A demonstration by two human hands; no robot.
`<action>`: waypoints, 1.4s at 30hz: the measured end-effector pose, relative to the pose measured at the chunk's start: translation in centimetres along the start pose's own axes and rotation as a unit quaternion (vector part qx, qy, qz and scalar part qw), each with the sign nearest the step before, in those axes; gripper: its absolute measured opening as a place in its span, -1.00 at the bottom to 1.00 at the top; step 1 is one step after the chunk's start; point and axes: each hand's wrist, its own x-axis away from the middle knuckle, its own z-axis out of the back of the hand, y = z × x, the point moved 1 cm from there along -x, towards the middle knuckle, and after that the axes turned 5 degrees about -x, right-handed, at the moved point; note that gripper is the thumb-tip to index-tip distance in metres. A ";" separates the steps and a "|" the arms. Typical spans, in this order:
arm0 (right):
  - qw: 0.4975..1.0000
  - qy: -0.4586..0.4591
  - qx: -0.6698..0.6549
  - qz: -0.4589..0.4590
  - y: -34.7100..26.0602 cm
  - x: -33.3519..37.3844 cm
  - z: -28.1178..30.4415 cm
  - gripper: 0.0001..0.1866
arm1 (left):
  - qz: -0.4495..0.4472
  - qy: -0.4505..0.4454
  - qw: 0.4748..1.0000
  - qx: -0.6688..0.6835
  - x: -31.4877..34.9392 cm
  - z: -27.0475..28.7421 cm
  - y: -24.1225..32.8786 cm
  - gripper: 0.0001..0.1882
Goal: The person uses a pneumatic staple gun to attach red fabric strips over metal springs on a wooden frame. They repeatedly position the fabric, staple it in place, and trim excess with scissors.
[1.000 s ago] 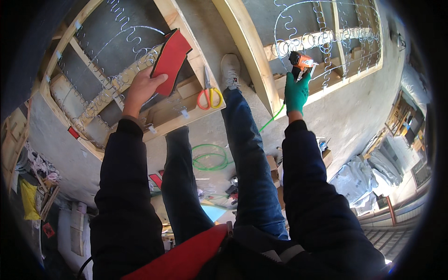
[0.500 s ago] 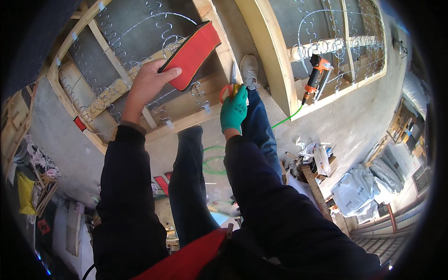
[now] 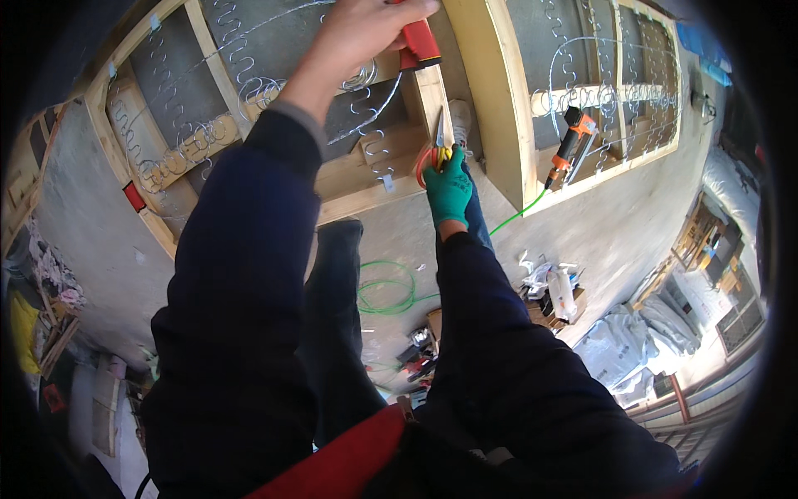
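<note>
My bare left hand [image 3: 366, 37] grips a red webbing strip [image 3: 421, 45] with a dark edge, between thumb and fingers. The strip's lower end hangs over the light wooden rail [image 3: 431, 87] of a frame; its upper part is hidden by the hand and cut off by the picture's edge. Below it, my right hand [image 3: 450, 190], in a green glove, is closed around scissors [image 3: 440, 131] with orange handles, blades pointing up along the rail. Something yellow shows beside the handles, too small to name.
Zigzag springs [image 3: 237, 58] and wire span the left frame. On the right frame [image 3: 496, 108] lies an orange-black staple gun [image 3: 572, 143] with a green hose [image 3: 517, 218]. A red scrap [image 3: 134, 197] sits on the left frame's edge. Coiled green hose [image 3: 386, 287] lies on the floor.
My left hand has moved up and right, bringing the red webbing strip over the wooden rail. My right hand has shifted slightly right and down, still holding the scissors.
</note>
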 end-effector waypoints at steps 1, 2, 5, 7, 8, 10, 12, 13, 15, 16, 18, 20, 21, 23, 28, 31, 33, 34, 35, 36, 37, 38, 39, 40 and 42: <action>0.999 -0.031 -0.033 -0.018 0.5 -0.6 0.8 -0.21 | -0.015 0.014 0.998 -0.062 -0.3 -0.2 0.5 -0.71; 0.996 -0.061 -0.055 -0.046 1.1 -1.3 1.5 -0.22 | -0.028 0.029 0.991 -0.126 -0.6 -0.3 0.9 -0.70; 0.850 -0.172 -0.487 -0.104 2.8 -2.2 2.7 -0.39 | -0.039 0.043 0.990 -0.127 -1.2 -0.8 1.0 -0.67; 0.721 -0.222 -0.643 -0.131 3.7 -2.8 3.6 -0.51 | -0.048 0.030 0.995 -0.077 -1.5 -1.2 0.7 -0.66; 0.673 -0.209 -0.701 -0.114 3.8 -3.2 3.7 -0.51 | -0.052 0.033 0.993 -0.103 -1.7 -1.3 0.6 -0.66; 0.572 -0.203 -0.778 -0.164 3.5 -4.7 4.6 -0.50 | -0.063 0.037 0.985 -0.156 -2.3 -1.7 0.7 -0.66; 0.427 -0.224 -0.866 -0.127 2.2 -6.1 6.0 -0.43 | -0.063 0.031 0.985 -0.158 -2.7 -2.2 0.9 -0.65; 0.338 -0.281 -0.890 -0.122 1.2 -7.1 6.3 -0.45 | -0.061 0.027 0.985 -0.157 -2.8 -2.6 1.0 -0.65; 0.334 -0.350 -0.871 -0.086 -0.6 -8.9 7.1 -0.45 | -0.043 0.031 0.989 -0.135 -3.2 -3.2 1.2 -0.64; 0.416 -0.362 -0.833 -0.054 -1.1 -9.6 7.5 -0.43 | -0.036 0.034 0.991 -0.123 -3.5 -3.5 1.4 -0.64; 0.591 -0.306 -0.741 -0.088 -1.2 -9.6 8.0 -0.39 | -0.027 0.036 0.985 -0.165 -4.0 -4.0 1.9 -0.64; 0.765 -0.284 -0.574 -0.066 -0.6 -9.0 8.3 -0.34 | -0.025 0.035 0.983 -0.180 -4.7 -4.8 2.1 -0.64; 0.801 -0.306 -0.511 -0.059 -0.5 -8.9 8.1 -0.33 | -0.025 0.034 0.984 -0.175 -4.9 -5.2 2.1 -0.64; 0.926 -0.207 -0.315 0.000 -0.2 -8.2 7.2 -0.35 | -0.042 0.026 0.985 -0.166 -5.2 -5.6 1.9 -0.63; 0.984 -0.070 0.033 0.161 -1.9 -8.3 5.4 -0.30 | -0.052 0.014 0.990 -0.131 -5.3 -5.4 1.1 -0.64; 0.977 -0.017 0.066 0.201 -4.0 -8.8 5.0 -0.40 | -0.064 0.008 0.988 -0.140 -5.2 -5.2 1.1 -0.66; 0.971 -0.012 0.071 0.229 -5.4 -9.4 4.7 -0.42 | -0.057 0.010 0.988 -0.144 -4.8 -5.2 1.4 -0.67; 0.967 -0.009 0.072 0.243 -6.1 -9.7 4.5 -0.44 | -0.053 0.012 0.988 -0.145 -4.6 -5.1 1.6 -0.68; 0.968 -0.014 0.079 0.236 -6.7 -10.0 4.2 -0.44 | -0.055 0.013 0.988 -0.146 -4.2 -5.0 1.7 -0.68; 0.970 -0.020 0.085 0.226 -7.2 -10.3 4.0 -0.44 | -0.057 0.013 0.987 -0.148 -3.7 -4.8 1.8 -0.69; 0.974 -0.031 0.097 0.204 -7.7 -10.6 3.7 -0.44 | -0.060 0.014 0.987 -0.150 -3.4 -4.7 1.9 -0.69; 0.972 -0.023 0.093 0.212 -8.1 -10.8 3.4 -0.42 | -0.059 0.009 0.989 -0.138 -3.4 -4.6 1.9 -0.69; 0.973 -0.022 0.095 0.207 -8.4 -10.8 3.2 -0.40 | -0.057 0.003 0.990 -0.127 -3.3 -4.6 1.9 -0.69; 0.974 -0.019 0.089 0.208 -8.7 -10.8 3.1 -0.38 | -0.054 -0.003 0.992 -0.115 -3.3 -4.6 1.8 -0.69; 0.979 -0.023 0.094 0.182 -8.8 -10.5 3.0 -0.37 | -0.052 -0.005 0.992 -0.119 -3.2 -4.1 1.4 -0.70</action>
